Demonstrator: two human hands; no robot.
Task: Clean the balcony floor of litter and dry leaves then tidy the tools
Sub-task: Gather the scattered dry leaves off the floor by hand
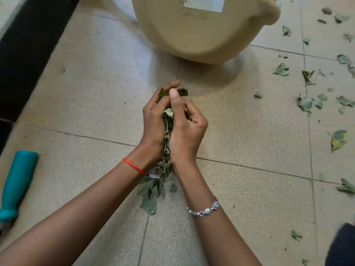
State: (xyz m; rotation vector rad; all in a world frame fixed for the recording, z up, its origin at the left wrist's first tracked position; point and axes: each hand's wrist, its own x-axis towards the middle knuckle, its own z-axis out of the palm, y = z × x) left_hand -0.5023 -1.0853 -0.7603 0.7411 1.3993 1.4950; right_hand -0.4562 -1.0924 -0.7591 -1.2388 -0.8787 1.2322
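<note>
- Gripping a wad of dry leaves (166, 131) between left hand (153, 120) and right hand (187, 131), palms facing, fingers of both curled round it.
- Pressing the right thumb (174, 98) straight along the top of the wad, with leaf tips poking out past the fingertips.
- Spilling more leaves (151, 191) out below the 2 wrists; hanging or lying on the floor, cannot tell.
- Wearing a red thread (134, 166) on the left wrist and a silver bracelet (205, 209) on the right.
- Held low over the tiled floor (96, 93), near the middle of the view.
- Beyond the hands, well apart from them: a beige bin (201, 31) on its side.
- To the right, strewn over several tiles: scattered leaves (305, 103).
- At the left edge, lying on the floor: a teal handle (17, 181).
</note>
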